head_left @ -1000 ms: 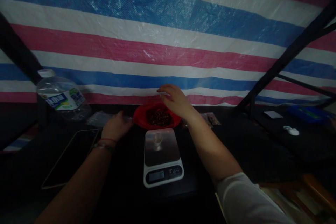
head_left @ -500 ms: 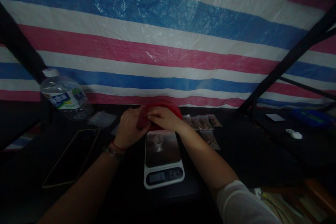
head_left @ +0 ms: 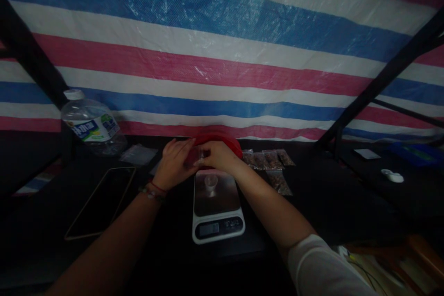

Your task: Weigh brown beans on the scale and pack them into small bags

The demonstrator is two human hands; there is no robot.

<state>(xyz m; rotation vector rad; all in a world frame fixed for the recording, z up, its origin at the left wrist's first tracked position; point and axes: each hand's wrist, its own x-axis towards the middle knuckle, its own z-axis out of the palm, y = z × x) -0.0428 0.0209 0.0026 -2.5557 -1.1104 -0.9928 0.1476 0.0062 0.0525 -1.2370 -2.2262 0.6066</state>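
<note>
Above the far edge of a kitchen scale [head_left: 217, 201], my left hand [head_left: 175, 163] and my right hand [head_left: 220, 155] nearly meet. Between their fingers is something thin and see-through, looking like a small clear plastic bag [head_left: 201, 154]; its outline is dim and partly hidden. My fingers are bent and closed around it on both sides. Just behind my hands stands a red basin [head_left: 229, 141], its front mostly covered by them. A small clear cup [head_left: 211, 182] rests on the scale's metal plate, and the lit display seems to read zero.
Several filled zip bags [head_left: 268, 161] lie right of the basin. Flat clear bags [head_left: 138, 154], a phone [head_left: 102, 203] and a large plastic bottle [head_left: 93, 125] are on the left. A white object [head_left: 392, 175] lies far right. Striped sheeting [head_left: 222, 69] closes off the back.
The scale's display now shows digits. My fingers have shifted slightly, and the see-through item between them shows a little more. The whole view has moved a little.
</note>
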